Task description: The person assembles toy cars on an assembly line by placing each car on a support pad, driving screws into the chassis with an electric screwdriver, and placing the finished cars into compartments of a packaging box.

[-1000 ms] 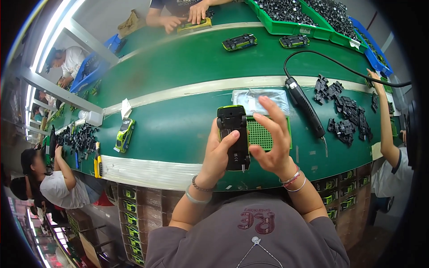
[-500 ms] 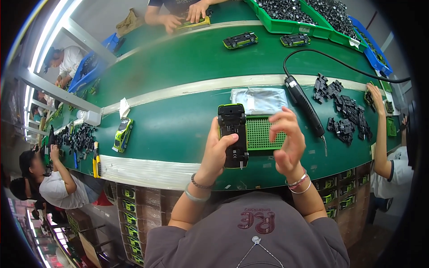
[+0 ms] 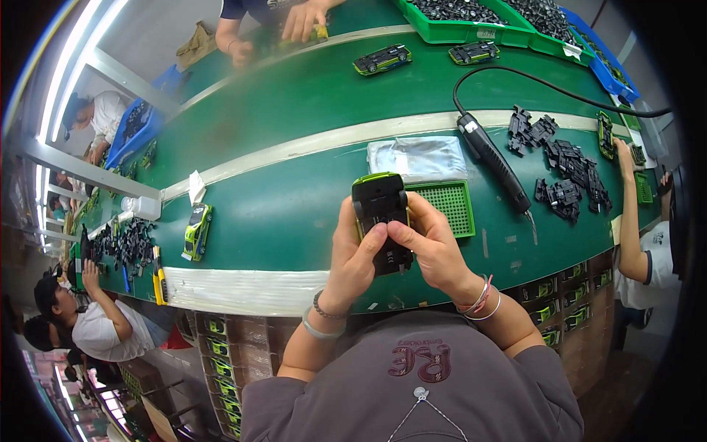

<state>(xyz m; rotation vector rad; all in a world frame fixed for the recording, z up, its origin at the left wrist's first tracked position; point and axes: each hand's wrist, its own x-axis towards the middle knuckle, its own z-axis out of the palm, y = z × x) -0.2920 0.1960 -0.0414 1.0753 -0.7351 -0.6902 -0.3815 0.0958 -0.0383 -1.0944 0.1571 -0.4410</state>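
In the head view, I hold a toy car with a black plastic underside and bright green body edges (image 3: 378, 197) at the centre of the frame, its underside turned up toward me. My left hand (image 3: 353, 254) grips its left side, the thumb laid across the black base. My right hand (image 3: 436, 247) wraps the other side, fingers curled under it and thumb pressed on the base, so the two thumb tips meet or nearly meet there.

Just right of centre, partly hidden by my right hand, a shallow green plastic tray with a perforated grid floor (image 3: 458, 214) lies on the dark green worktop (image 3: 287, 221). Above it in the frame is a flat, pale blue packet in clear plastic (image 3: 417, 159). Right of that lies a black, pen-shaped power screwdriver (image 3: 495, 163) with its cable, and farther right a loose heap of black plastic chassis pieces (image 3: 574, 168).

At centre left, a bright green toy car (image 3: 197, 233) stands near a white scrap of paper (image 3: 197, 187). At the top of the frame, two upturned green-edged cars (image 3: 382, 60) lie below green plastic bins (image 3: 486, 34) of small black parts.
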